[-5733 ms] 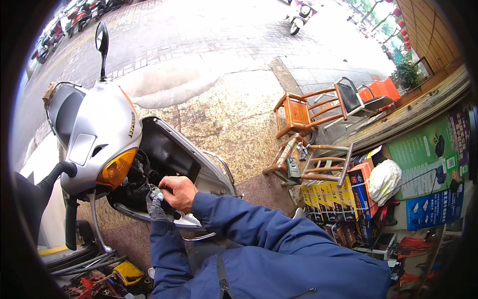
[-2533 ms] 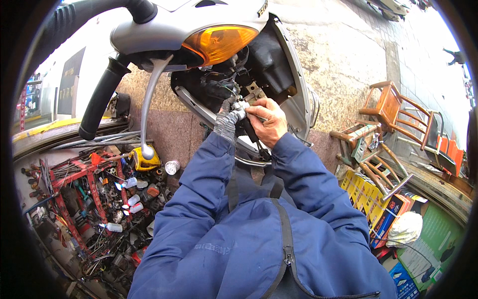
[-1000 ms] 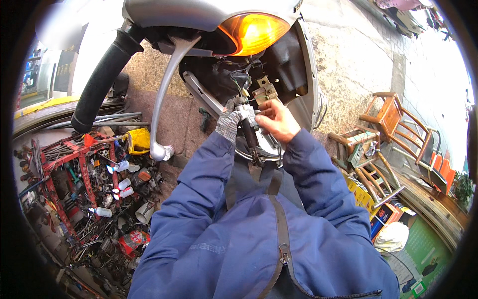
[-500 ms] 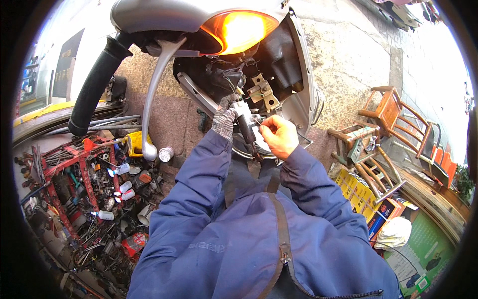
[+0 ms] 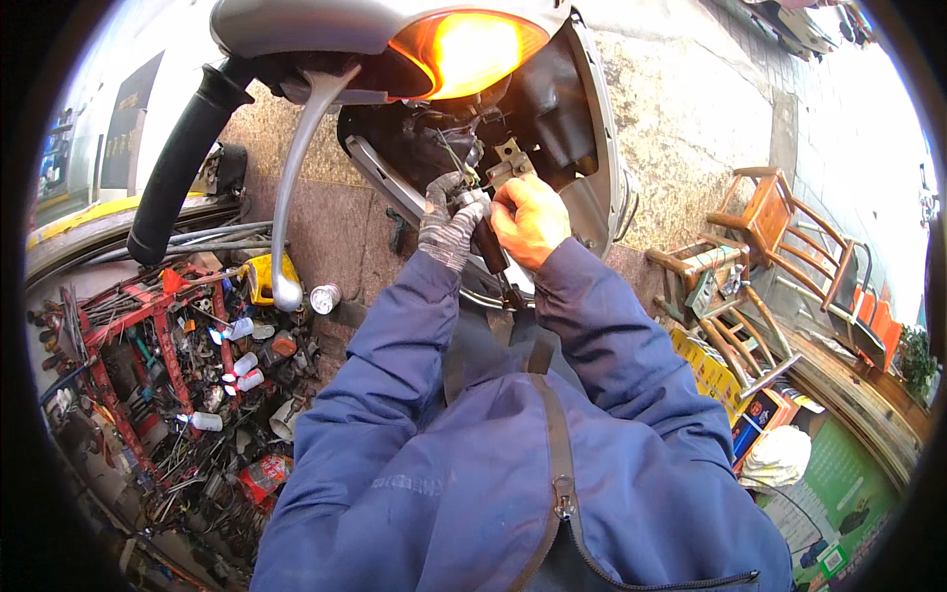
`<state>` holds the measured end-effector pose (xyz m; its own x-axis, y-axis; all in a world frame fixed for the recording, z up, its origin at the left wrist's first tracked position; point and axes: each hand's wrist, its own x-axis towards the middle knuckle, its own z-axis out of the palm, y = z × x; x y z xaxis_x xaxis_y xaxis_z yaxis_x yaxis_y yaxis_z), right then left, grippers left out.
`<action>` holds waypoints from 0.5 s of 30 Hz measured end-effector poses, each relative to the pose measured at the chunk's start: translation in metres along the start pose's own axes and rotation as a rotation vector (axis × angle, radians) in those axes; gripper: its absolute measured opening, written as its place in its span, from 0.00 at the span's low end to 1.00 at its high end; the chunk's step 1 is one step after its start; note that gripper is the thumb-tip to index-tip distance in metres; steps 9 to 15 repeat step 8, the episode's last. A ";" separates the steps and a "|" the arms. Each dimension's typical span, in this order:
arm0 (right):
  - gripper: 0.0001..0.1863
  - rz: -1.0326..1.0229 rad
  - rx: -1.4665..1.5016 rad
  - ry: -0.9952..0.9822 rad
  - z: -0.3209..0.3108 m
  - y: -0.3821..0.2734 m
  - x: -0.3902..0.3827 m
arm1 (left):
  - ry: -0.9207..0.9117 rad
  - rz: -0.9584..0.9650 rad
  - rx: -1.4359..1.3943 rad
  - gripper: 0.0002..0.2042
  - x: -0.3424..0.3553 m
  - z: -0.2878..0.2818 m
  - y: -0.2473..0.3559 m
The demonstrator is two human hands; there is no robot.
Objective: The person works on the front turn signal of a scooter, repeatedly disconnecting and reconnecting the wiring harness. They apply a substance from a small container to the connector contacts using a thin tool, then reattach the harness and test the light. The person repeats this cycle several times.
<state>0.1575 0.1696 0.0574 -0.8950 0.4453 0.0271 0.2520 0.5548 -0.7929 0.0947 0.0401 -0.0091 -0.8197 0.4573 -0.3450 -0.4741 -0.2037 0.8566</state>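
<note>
In front of me is a scooter's opened grey front shell, its amber turn signal lit. My left hand, in a grey striped glove, is closed around a cylindrical part with a silver head and a black body. Bare and with bent fingers pressed together, my right hand is against the part's silver end. Whatever lies between its fingertips is hidden. Just beyond both hands sits a tan metal bracket, partly covered by the right hand. Thin wires run behind the left hand.
A black handlebar grip and silver brake lever hang at upper left. Below them, a red rack stands among tools and bottles, beside a yellow container. Wooden chairs and a yellow box are at right.
My right hand has moved up and slightly left, from beside the black body to the part's silver end, now partly covering the bracket. The left hand keeps its hold.
</note>
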 end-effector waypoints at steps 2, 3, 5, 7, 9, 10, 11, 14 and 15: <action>0.07 -0.006 0.013 -0.061 0.000 0.003 0.002 | 0.003 0.051 -0.006 0.23 -0.003 0.003 0.002; 0.08 0.056 0.113 -0.100 0.001 0.004 0.003 | 0.014 0.052 0.031 0.24 -0.003 0.002 0.001; 0.09 0.179 0.315 -0.180 0.002 0.008 0.010 | 0.017 0.086 0.083 0.24 0.000 -0.001 -0.001; 0.12 0.240 0.400 -0.213 0.005 0.014 0.023 | 0.017 0.077 0.107 0.25 0.002 -0.006 -0.005; 0.13 0.248 0.344 -0.266 0.006 0.018 0.033 | 0.014 0.065 0.100 0.25 0.003 -0.009 -0.008; 0.13 0.248 0.344 -0.266 0.006 0.018 0.033 | 0.014 0.065 0.100 0.25 0.003 -0.009 -0.008; 0.13 0.248 0.344 -0.266 0.006 0.018 0.033 | 0.014 0.065 0.100 0.25 0.003 -0.009 -0.008; 0.13 0.248 0.344 -0.266 0.006 0.018 0.033 | 0.014 0.065 0.100 0.25 0.003 -0.009 -0.008; 0.13 0.248 0.344 -0.266 0.006 0.018 0.033 | 0.014 0.065 0.100 0.25 0.003 -0.009 -0.008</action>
